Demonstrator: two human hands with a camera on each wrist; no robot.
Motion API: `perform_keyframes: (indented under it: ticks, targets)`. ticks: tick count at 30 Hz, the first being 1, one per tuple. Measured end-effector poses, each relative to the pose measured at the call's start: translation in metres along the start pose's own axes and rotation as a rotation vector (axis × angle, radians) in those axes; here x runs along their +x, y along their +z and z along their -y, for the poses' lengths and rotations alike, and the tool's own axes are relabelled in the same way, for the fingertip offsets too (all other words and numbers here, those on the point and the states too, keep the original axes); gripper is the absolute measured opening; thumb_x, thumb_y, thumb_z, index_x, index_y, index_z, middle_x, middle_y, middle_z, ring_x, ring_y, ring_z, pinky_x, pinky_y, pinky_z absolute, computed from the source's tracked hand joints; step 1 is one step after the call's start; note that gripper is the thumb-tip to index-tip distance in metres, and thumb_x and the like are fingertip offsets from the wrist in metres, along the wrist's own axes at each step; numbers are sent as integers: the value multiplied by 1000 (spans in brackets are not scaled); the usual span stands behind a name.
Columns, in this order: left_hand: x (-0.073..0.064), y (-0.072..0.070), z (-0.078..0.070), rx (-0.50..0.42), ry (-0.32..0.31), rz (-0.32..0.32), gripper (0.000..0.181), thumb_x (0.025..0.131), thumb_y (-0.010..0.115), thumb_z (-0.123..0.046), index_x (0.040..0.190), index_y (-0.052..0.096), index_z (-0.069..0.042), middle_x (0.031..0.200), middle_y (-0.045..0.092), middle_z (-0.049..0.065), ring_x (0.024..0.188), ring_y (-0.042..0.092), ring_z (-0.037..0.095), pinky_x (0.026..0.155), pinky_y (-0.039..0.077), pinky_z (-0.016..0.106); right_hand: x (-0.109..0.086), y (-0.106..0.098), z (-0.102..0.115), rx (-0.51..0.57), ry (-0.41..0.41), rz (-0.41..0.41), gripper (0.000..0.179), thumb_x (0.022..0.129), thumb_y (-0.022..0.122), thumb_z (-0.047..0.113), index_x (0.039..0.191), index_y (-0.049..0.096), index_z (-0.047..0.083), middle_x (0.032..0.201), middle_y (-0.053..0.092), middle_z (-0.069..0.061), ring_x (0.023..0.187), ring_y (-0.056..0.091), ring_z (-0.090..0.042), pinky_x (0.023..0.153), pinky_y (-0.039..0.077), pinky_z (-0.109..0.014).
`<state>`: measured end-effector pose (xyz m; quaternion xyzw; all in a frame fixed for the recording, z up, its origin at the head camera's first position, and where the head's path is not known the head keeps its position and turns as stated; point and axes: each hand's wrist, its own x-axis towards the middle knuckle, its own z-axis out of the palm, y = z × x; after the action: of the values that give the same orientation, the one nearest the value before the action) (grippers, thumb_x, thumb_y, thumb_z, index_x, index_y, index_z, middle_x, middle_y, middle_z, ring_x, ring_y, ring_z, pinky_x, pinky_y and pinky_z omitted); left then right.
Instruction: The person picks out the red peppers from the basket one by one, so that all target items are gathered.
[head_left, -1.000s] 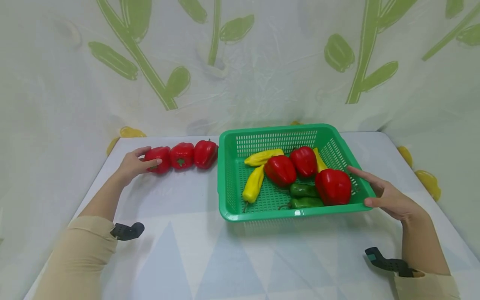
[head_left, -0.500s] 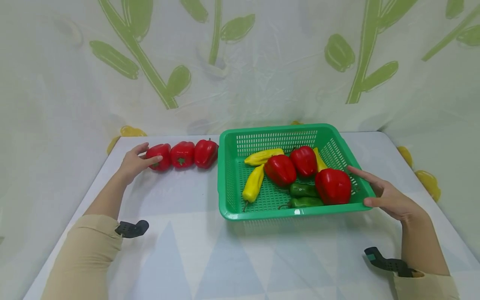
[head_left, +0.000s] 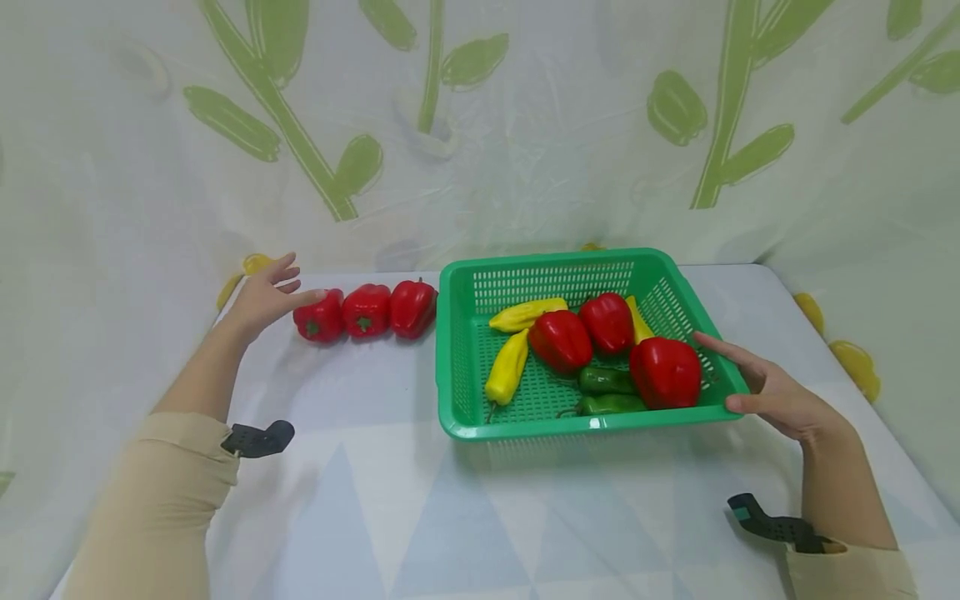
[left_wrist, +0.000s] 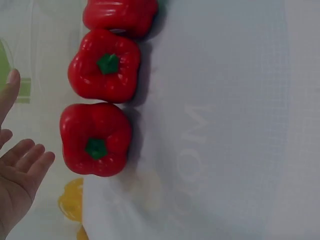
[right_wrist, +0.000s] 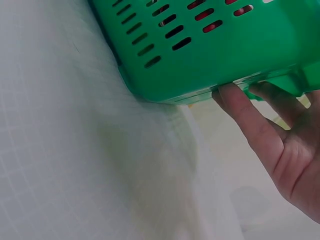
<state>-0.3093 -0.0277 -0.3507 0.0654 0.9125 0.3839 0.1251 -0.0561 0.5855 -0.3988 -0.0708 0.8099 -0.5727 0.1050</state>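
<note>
Three red bell peppers point(head_left: 367, 312) sit in a row on the white table point(head_left: 375, 383) at centre-left of the frame. At the row's left end, the left hand point(head_left: 262, 298) is open, fingers extended, and apart from the end pepper in the wrist view. At centre-right, a green plastic basket point(head_left: 592, 424) holds three more red bell peppers point(head_left: 560, 342), yellow peppers point(head_left: 507, 367) and two green peppers point(head_left: 607, 382). The right hand point(head_left: 787, 400), thumb and index finger spread, touches its rim at the lower-right corner.
</note>
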Motion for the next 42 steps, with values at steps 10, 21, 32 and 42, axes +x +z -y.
perform_keyframes:
  ticks: [10,21,32,42]
  targets:
    - [2,-5,-30,85,33,210,97,86,65,-45,153,-1,-22,154,22,20,138,28,41,102,28,67,1,1,2,6,22,2,73,87,60,17,150,25,20,150,19,11,124,20,-2,86,47,-19]
    - [0,4,-61,133,132,403,91,84,67,-42,153,11,-25,153,28,11,137,32,36,100,36,62,1,1,4,25,29,5,72,87,59,16,150,26,20,150,19,10,124,20,-4,86,48,-20]
    - [2,19,-102,56,272,490,82,84,69,-30,151,22,-26,152,31,7,138,33,32,103,37,56,1,1,4,30,20,4,71,88,58,15,150,26,20,147,22,16,124,21,-5,86,48,-20]
    - [16,40,-141,130,289,574,85,80,73,-35,150,25,-28,149,37,2,134,40,25,99,43,51,1,1,2,24,11,2,72,87,60,15,150,26,19,146,22,17,124,21,-4,85,49,-21]
